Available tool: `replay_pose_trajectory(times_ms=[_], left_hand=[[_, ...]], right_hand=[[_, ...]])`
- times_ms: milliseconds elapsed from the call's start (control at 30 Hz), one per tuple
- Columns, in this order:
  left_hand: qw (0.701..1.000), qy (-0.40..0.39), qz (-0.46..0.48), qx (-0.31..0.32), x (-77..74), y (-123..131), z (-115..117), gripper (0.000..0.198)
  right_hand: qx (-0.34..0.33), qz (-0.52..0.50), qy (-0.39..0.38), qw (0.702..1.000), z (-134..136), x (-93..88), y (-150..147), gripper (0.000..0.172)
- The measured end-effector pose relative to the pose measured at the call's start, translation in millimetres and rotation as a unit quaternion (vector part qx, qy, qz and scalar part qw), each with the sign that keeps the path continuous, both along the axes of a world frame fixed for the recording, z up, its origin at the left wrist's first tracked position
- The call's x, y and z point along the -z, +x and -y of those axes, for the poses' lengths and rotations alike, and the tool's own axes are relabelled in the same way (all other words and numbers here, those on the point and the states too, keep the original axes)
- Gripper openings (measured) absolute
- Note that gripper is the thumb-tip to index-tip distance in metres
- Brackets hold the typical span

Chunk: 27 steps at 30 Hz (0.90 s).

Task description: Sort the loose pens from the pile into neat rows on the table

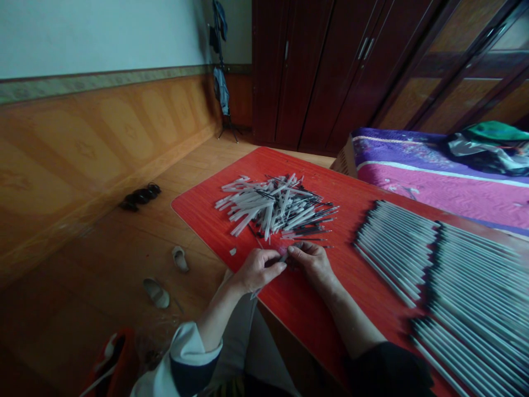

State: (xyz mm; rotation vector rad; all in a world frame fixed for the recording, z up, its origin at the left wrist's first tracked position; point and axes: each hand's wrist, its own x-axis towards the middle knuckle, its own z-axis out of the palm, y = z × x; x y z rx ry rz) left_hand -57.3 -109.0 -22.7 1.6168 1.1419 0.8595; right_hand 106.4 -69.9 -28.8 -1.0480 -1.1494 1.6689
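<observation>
My left hand (259,268) and my right hand (309,260) meet over the near edge of a red table (314,309), fingers pinched together on a thin pen part (282,259) held between them. Just beyond them lies a loose heap of white pen barrels and dark refills (275,208). To the right, finished pens lie in neat rows (446,275) side by side, dark tips aligned.
A bed with a purple and pink cover (438,176) stands behind the table. Dark wooden wardrobes (339,66) fill the back. On the wooden floor at left lie light slippers (165,275) and dark shoes (140,197). A red bag (111,361) sits by my knee.
</observation>
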Motion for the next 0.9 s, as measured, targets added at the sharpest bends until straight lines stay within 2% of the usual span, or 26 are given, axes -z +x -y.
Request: replay_pose_trajectory(times_ms=[533, 700, 900], left_hand=[[1.000, -0.002, 0.003, -0.001, -4.0, 1.5, 0.1, 0.026], [1.000, 0.000, -0.005, -0.004, -2.3, 1.1, 0.6, 0.026], [1.000, -0.001, 0.006, -0.005, -4.1, 1.4, 0.3, 0.025]], right_hand=[[-0.024, -0.023, -0.001, 0.999, 0.0, 1.6, 1.5, 0.025], [0.002, 0.009, 0.016, 1.000, 0.2, -0.3, -1.5, 0.030], [0.008, -0.039, -0.019, 0.999, 0.2, 0.5, 0.1, 0.026]])
